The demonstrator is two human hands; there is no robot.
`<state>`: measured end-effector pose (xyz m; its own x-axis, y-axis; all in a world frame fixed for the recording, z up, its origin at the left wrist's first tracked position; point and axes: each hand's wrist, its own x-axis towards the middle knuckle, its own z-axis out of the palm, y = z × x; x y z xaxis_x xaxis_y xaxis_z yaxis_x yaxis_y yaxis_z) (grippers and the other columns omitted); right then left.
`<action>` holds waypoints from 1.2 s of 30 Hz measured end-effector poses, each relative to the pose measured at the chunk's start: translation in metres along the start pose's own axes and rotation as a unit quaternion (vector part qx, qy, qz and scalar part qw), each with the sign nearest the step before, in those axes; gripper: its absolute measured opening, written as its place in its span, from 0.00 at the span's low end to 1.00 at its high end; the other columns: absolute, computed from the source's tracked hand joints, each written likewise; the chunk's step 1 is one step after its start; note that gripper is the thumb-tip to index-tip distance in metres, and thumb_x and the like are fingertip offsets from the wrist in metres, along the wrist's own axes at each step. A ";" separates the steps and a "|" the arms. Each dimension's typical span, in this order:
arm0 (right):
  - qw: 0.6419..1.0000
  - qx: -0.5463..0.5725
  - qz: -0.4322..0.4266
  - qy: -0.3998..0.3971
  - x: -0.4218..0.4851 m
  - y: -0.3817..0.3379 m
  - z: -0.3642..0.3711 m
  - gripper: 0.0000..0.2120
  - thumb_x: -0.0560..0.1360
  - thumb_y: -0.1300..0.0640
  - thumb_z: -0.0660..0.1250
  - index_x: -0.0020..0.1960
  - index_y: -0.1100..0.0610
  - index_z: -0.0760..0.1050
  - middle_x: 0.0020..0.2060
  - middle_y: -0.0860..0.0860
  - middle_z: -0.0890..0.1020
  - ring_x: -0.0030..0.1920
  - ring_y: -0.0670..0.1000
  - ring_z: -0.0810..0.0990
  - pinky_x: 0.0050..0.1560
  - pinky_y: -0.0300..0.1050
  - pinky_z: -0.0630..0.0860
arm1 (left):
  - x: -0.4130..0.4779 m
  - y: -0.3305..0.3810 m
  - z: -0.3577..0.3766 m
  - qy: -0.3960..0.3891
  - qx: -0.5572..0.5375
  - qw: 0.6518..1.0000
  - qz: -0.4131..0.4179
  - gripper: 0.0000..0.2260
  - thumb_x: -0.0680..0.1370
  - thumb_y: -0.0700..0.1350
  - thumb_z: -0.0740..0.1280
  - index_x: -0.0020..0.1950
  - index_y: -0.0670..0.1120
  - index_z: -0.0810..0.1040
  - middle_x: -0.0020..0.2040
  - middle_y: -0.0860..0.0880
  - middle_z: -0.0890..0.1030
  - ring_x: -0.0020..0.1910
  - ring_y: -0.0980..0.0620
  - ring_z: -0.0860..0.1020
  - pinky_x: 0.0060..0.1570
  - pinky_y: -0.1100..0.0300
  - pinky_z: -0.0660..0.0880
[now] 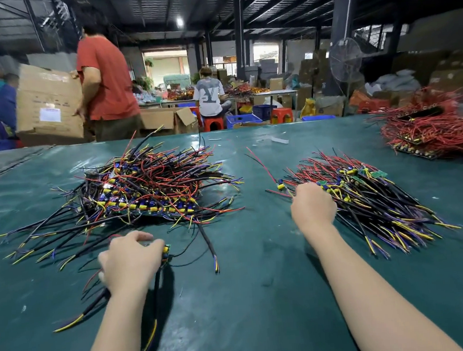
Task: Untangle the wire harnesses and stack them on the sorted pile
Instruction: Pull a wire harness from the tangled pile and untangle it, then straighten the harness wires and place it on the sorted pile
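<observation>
Head view:
- Left hand low over table, fingers curled round wire harness. Small board shows at fingertips; black leads trail back under wrist.
- Held harness sits just in front of tangled pile.
- Right hand at left edge of sorted pile, back of hand toward camera. Fingers folded out of sight; cannot tell whether pinching anything.
- Green table cover under everything.
- Red-wire heap at far right.

Right hand: fingers hidden behind knuckles, grip unclear. Left hand covers part of harness. Red pile, 2 o'clock, cut by right edge.
</observation>
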<state>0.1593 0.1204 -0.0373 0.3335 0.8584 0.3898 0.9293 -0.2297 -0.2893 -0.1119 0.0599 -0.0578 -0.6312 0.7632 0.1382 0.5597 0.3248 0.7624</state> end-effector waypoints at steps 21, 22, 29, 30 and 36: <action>0.994 0.077 -0.054 -0.051 -0.020 -0.030 0.024 0.13 0.74 0.63 0.58 0.53 0.57 0.78 0.53 0.57 0.76 0.53 0.59 0.78 0.48 0.46 0.72 | -0.009 0.015 0.008 -0.063 0.075 0.987 0.128 0.06 0.69 0.48 0.71 0.44 0.52 0.79 0.48 0.49 0.80 0.52 0.46 0.77 0.44 0.59 0.68; 0.986 0.123 -0.086 -0.075 -0.029 -0.043 0.026 0.11 0.74 0.62 0.59 0.50 0.57 0.79 0.51 0.57 0.77 0.52 0.59 0.77 0.48 0.46 0.72 | -0.014 0.019 0.011 -0.069 0.066 0.985 0.141 0.05 0.69 0.48 0.72 0.42 0.52 0.78 0.46 0.50 0.81 0.51 0.47 0.77 0.43 0.60 0.67; 0.852 0.416 -0.119 -0.295 -0.061 -0.082 0.032 0.15 0.78 0.57 0.61 0.32 0.54 0.70 0.26 0.53 0.75 0.19 0.44 0.71 0.21 0.36 0.66 | -0.029 0.032 0.021 -0.079 -0.033 0.984 0.157 0.06 0.70 0.47 0.72 0.34 0.49 0.80 0.39 0.47 0.83 0.44 0.47 0.80 0.42 0.60 0.70; 0.829 0.450 -0.097 -0.316 -0.062 -0.080 0.032 0.13 0.76 0.60 0.63 0.34 0.53 0.71 0.28 0.54 0.76 0.21 0.45 0.72 0.22 0.37 0.65 | -0.027 0.031 0.021 -0.089 -0.066 0.982 0.153 0.05 0.71 0.45 0.71 0.36 0.47 0.81 0.39 0.47 0.84 0.43 0.47 0.81 0.45 0.59 0.73; 0.716 0.600 -0.017 -0.355 -0.060 -0.072 0.029 0.10 0.72 0.70 0.67 0.38 0.58 0.71 0.28 0.49 0.78 0.24 0.41 0.77 0.23 0.33 0.71 | -0.033 0.028 0.024 -0.080 -0.122 0.963 0.228 0.12 0.71 0.37 0.69 0.53 0.47 0.79 0.51 0.50 0.81 0.41 0.55 0.76 0.41 0.73 0.67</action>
<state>0.0678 0.0989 -0.0650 -0.2473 0.9689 -0.0060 -0.0131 -0.0095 -0.9999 -0.0627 0.0575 -0.0562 -0.2483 0.8783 0.4086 0.6040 -0.1894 0.7741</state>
